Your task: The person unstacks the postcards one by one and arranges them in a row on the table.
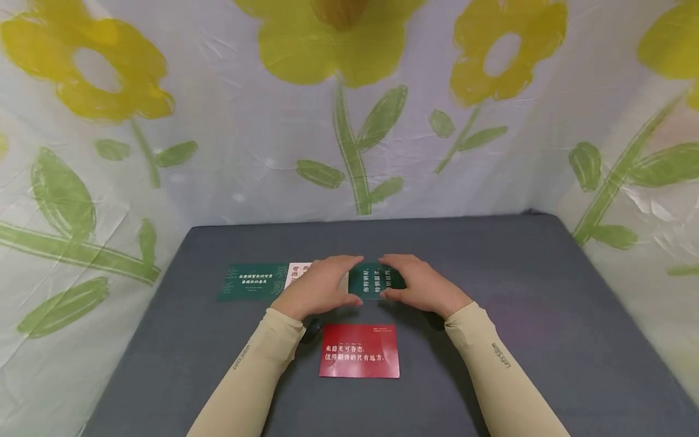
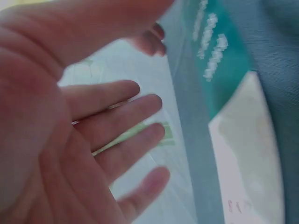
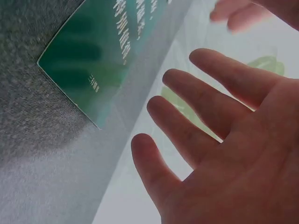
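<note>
A row of cards lies across the far part of the table: a green card [image 1: 252, 282] with white writing at left, a white card [image 1: 295, 271] partly hidden behind my left hand [image 1: 319, 285], and a second green card [image 1: 371, 280] at right. Closer to me is a red card [image 1: 359, 352] with white writing. My left hand is above the white card, its fingers apart and holding nothing. Over the right end of the second green card is my right hand [image 1: 426, 285], fingers spread. Both wrist views show a gap between the fingers and the cards.
Dark grey cloth covers the table [image 1: 546, 340]. A pale curtain [image 1: 240, 145] painted with yellow flowers hangs behind and at both sides. Beige sleeves [image 1: 246, 370] cover both forearms.
</note>
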A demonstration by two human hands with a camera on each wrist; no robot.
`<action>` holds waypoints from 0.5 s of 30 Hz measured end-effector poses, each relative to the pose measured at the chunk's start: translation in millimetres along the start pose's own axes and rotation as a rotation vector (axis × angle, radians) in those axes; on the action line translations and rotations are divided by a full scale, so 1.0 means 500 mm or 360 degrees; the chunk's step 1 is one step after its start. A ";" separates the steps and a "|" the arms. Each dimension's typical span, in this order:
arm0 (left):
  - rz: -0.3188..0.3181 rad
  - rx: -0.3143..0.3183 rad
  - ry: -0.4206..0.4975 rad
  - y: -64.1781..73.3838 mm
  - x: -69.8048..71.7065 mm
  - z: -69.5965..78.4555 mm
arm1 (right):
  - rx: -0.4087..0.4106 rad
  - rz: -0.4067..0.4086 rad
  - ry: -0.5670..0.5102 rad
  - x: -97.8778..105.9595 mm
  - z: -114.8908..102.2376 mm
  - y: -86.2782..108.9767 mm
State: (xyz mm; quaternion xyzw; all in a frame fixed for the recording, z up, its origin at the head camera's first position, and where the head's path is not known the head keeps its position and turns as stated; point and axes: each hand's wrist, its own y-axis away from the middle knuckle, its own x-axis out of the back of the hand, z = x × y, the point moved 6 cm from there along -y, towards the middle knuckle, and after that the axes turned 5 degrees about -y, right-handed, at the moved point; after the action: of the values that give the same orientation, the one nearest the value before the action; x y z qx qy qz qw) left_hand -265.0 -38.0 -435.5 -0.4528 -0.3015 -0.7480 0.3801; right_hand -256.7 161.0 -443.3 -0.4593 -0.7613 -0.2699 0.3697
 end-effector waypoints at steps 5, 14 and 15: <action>0.0009 -0.0097 0.0005 0.082 -0.015 -0.010 | 0.0020 -0.0008 0.0055 -0.018 -0.016 0.041; -0.0093 -0.0102 -0.0033 0.177 -0.053 -0.013 | 0.0182 -0.0091 0.0209 -0.078 -0.074 0.124; -0.0113 -0.0099 -0.0032 0.183 -0.058 -0.013 | 0.0195 -0.0100 0.0201 -0.083 -0.080 0.129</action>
State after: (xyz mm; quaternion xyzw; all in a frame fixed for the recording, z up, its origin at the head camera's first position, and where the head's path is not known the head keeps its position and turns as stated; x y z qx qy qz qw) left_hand -181.9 -83.0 -454.7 -0.4608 -0.2979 -0.7655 0.3361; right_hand -173.6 137.8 -449.2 -0.3937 -0.7656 -0.2626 0.4358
